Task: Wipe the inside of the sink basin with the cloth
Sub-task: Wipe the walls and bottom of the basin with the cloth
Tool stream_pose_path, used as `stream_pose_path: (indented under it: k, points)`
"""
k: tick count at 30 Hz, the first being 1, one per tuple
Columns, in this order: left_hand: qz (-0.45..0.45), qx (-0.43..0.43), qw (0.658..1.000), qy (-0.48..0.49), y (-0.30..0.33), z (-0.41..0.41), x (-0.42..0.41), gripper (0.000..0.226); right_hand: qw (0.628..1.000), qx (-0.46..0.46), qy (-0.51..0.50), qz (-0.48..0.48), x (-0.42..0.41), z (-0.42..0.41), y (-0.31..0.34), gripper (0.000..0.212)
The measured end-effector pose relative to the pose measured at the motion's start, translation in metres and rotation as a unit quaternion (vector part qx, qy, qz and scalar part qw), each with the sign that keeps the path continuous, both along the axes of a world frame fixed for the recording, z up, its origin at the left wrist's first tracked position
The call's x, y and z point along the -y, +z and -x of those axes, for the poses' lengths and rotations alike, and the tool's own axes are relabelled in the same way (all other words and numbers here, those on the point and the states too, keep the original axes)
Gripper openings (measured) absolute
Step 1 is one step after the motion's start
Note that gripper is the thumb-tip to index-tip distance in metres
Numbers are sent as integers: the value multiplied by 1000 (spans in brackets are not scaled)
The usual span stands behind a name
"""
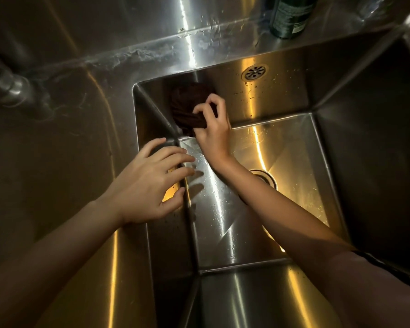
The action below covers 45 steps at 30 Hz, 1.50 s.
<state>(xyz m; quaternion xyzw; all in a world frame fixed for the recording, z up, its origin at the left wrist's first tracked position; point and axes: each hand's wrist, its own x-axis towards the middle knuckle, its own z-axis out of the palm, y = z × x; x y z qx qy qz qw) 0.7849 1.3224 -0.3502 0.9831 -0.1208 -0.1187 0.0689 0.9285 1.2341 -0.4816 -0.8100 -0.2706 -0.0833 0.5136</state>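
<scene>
A deep stainless steel sink basin [294, 147] fills the middle of the view, wet with drops. My right hand [213, 136] reaches down into its far left corner and grips a dark brown cloth [187, 105], holding it against the back wall near the corner. My left hand [149, 183] rests with spread, relaxed fingers on the basin's left rim, its fingertips over the edge. The bottom drain [266, 178] is partly hidden behind my right forearm.
An overflow grille [253, 73] sits high on the basin's back wall. A dark green bottle [290, 17] stands on the wet ledge behind the sink. A metal tap or pipe fitting [12, 88] juts out at far left.
</scene>
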Motion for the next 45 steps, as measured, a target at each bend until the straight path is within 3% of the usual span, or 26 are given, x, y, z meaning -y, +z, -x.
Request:
stream_pose_path:
  k: [7,11,17,21,27,31,37,45]
  points:
    - [-1,-3,1000,1,0,0,-2,45,973,-101,24,205,19,-3,-83,42]
    - [2,-5,1000,1,0,-1,-1,45,958,-124,15,258,30,-11,-101,41]
    - [1,-7,1000,1,0,-1,-2,45,980,-86,18,181,39,-15,-87,37]
    - [4,-2,1000,2,-1,-1,-1,43,998,11,-5,58,40,-23,-37,30]
    - [2,-1,1000,2,-1,-1,-1,41,988,121,-22,-90,37,-37,35,30]
    - [-7,-13,1000,4,-1,-1,-1,42,993,66,-21,-95,38,-46,29,30]
    - [-11,-8,1000,1,-1,-1,-1,42,998,-44,-36,2,47,-41,-48,23]
    - [-13,-10,1000,0,-2,-1,-3,43,977,-171,-31,122,60,-35,-111,25]
